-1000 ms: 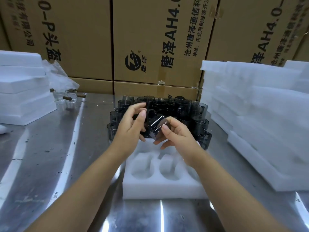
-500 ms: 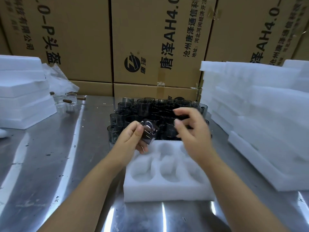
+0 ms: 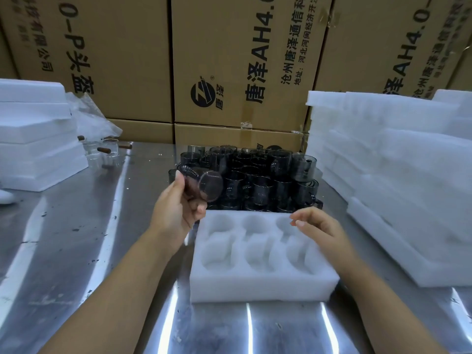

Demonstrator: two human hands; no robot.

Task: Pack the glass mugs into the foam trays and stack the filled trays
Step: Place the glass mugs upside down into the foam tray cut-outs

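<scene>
Left hand (image 3: 178, 213) grips a dark mug (image 3: 204, 186) above the tray's (image 3: 263, 287) far-left corner.
Right hand (image 3: 319, 226) hovers relaxed, holding nothing, over unfilled pockets; next, probably, lowering the mug squarely into one.

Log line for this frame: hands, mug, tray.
left hand: holds smoky glass mug, tilted | right hand: empty, over foam tray | visible pockets: empty | stage: no mug placed yet

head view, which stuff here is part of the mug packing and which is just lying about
Job: dark mug in the left hand; empty foam tray; batch of dark mugs; foam stack on the right.
Lying about: plastic bag; clear cups; cardboard boxes.
</scene>
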